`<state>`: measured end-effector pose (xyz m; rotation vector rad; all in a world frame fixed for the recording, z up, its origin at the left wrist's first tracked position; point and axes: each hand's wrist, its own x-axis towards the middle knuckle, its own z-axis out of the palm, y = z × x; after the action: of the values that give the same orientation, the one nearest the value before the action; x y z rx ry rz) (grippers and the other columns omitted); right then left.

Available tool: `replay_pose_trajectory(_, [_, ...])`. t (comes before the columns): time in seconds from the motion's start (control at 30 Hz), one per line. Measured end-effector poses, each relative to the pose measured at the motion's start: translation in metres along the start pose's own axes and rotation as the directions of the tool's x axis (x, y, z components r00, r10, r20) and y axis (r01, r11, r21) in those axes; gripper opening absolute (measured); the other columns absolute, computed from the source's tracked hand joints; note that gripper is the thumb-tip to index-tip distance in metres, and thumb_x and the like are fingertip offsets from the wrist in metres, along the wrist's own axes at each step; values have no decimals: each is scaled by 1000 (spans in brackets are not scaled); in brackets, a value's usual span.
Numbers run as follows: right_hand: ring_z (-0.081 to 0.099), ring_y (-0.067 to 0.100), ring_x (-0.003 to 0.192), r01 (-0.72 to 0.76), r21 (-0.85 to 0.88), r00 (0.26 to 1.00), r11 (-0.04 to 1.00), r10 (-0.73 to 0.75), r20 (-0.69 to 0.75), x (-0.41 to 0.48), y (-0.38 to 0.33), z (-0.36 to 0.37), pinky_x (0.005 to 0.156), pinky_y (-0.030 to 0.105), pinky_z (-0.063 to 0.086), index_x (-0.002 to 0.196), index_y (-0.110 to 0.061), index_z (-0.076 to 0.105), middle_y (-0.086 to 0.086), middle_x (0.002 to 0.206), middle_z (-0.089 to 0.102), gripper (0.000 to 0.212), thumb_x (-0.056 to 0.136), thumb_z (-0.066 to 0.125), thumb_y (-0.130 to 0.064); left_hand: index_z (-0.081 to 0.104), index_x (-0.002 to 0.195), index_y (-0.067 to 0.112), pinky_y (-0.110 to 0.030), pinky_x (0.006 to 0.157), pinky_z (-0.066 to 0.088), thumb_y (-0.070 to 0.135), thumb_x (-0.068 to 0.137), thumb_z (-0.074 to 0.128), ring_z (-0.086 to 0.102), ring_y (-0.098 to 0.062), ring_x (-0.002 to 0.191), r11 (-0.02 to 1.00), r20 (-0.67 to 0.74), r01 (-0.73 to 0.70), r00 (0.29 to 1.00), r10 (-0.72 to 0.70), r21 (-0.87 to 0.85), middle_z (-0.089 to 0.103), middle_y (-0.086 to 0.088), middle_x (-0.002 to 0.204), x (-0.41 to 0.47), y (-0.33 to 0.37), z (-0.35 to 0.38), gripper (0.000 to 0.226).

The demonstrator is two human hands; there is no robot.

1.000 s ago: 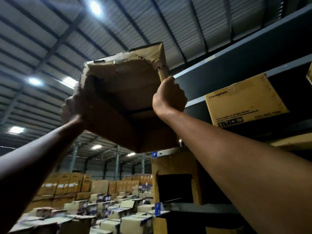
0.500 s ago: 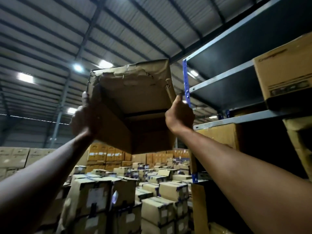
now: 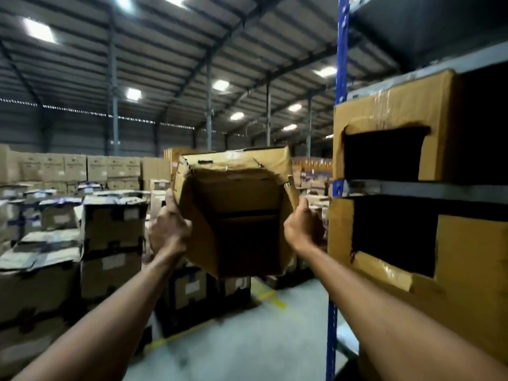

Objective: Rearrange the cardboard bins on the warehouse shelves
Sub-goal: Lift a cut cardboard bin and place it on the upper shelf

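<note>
A large warehouse with a grey ribbed metal roof [image 3: 247,50] and bright ceiling lamps stretches behind, and many stacked brown cartons [image 3: 110,232] stand on the grey concrete floor [image 3: 247,339] at the left. In the middle, in the air in front of the person, is a worn brown cardboard bin [image 3: 236,215] with a torn rim, its open side turned to the camera. The left hand [image 3: 169,232] grips its left wall and the right hand [image 3: 302,229] grips its right wall, fingers closed on the cardboard. Just to the right of the bin stands a blue steel shelf post [image 3: 341,64], and behind it two yellow-brown cardboard bins with cut-out fronts sit on the grey shelves, the upper one [image 3: 398,105] above the lower one [image 3: 467,257].
</note>
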<state>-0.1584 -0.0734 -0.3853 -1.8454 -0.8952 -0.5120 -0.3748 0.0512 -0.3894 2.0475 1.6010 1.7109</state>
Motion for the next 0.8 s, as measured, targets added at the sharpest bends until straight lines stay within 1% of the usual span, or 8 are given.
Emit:
replay_pose_trajectory(0.07, [63, 39, 89, -48, -7, 994, 999, 49, 99, -19, 42, 33, 76, 47, 54, 123, -11, 45, 18, 98, 65, 37, 86, 44, -7, 24, 150, 15, -47, 76, 51, 11, 83, 55, 64, -44, 96, 996, 62, 42, 997, -47, 74, 66, -22, 110, -35, -25, 36, 74])
replay_pose_trajectory(0.13, [59, 38, 99, -85, -37, 978, 996, 91, 188, -43, 76, 56, 83, 44, 50, 124, -7, 47, 17, 107, 61, 34, 90, 46, -11, 26, 148, 8, -46, 74, 51, 10, 84, 55, 65, -43, 94, 991, 131, 81, 987, -95, 109, 66, -23, 108, -66, -48, 62, 71])
replay_pose_trajectory(0.2, [59, 36, 100, -172, -80, 950, 982, 187, 251, -71, 107, 77, 76, 41, 45, 115, -9, 51, 10, 96, 59, 22, 95, 43, -16, 37, 138, 6, -45, 74, 50, 11, 85, 55, 65, -42, 94, 986, 192, 89, 975, -115, 143, 65, -21, 109, -90, -71, 89, 56])
replay_pose_trajectory(0.3, [56, 30, 78, -250, -193, 916, 949, 297, 270, -116, 140, 107, 64, 35, 40, 108, -13, 50, 4, 82, 50, 14, 95, 42, -11, 47, 109, 8, -45, 74, 51, 13, 87, 56, 65, -39, 92, 974, 338, 119, 924, -179, 193, 66, -17, 103, -129, -106, 126, 25])
replay_pose_trajectory(0.43, [59, 30, 83, -345, -319, 825, 883, 447, 346, -174, 180, 139, 70, 41, 51, 110, -13, 50, 7, 90, 56, 17, 94, 45, -8, 45, 108, 8, -43, 76, 49, 13, 87, 61, 63, -38, 99, 952, 530, 144, 803, -272, 270, 64, -18, 107, -182, -154, 172, 26])
replay_pose_trajectory(0.6, [60, 37, 106, -389, -461, 733, 798, 571, 370, -228, 217, 169, 88, 46, 49, 114, -10, 53, 15, 112, 63, 23, 91, 51, -9, 48, 112, 7, -44, 85, 48, 12, 87, 61, 60, -40, 106, 923, 660, 160, 657, -364, 351, 62, -19, 112, -235, -202, 209, 29])
replay_pose_trajectory(0.7, [59, 37, 107, -424, -523, 686, 740, 639, 348, -251, 231, 176, 91, 49, 49, 116, -12, 54, 14, 114, 63, 26, 91, 53, -11, 46, 120, 8, -43, 84, 48, 12, 88, 62, 61, -40, 105, 919, 711, 115, 599, -367, 377, 64, -19, 110, -253, -219, 225, 36])
replay_pose_trajectory(0.8, [60, 36, 107, -471, -547, 635, 692, 696, 334, -265, 244, 178, 89, 45, 51, 119, -12, 54, 14, 115, 63, 30, 90, 56, -16, 48, 111, 11, -43, 82, 49, 12, 86, 61, 61, -39, 101, 927, 748, 62, 572, -337, 370, 64, -17, 107, -257, -231, 235, 28])
